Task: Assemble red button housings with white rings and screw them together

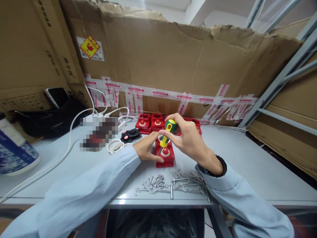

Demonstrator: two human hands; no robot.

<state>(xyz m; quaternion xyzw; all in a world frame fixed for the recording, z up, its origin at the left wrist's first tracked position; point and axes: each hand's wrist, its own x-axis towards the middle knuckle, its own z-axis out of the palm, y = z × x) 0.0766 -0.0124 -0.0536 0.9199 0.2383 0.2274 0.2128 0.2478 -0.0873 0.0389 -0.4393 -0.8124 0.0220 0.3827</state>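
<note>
My right hand [189, 138] is wrapped round the yellow and green handle of a screwdriver [163, 140]. The tool is tilted, its shaft pointing down at the left part of a red box-shaped housing [168, 161]. A round red button in a pale ring sits on the front of that housing. From the left, my left hand [146, 147] grips the same housing, thumb at the front and fingers towards the back. The tip of the screwdriver is hard to make out behind the left hand. Loose screws [155, 181] lie on the table in front of the housing.
More red housings [143, 123] stand along the cardboard wall [173, 59]. Long metal rods [189, 185] lie near the front edge. To the left are white rings [115, 146], a black part [131, 135], a power strip [92, 118], a cable [66, 145] and a blue-white tub [16, 150].
</note>
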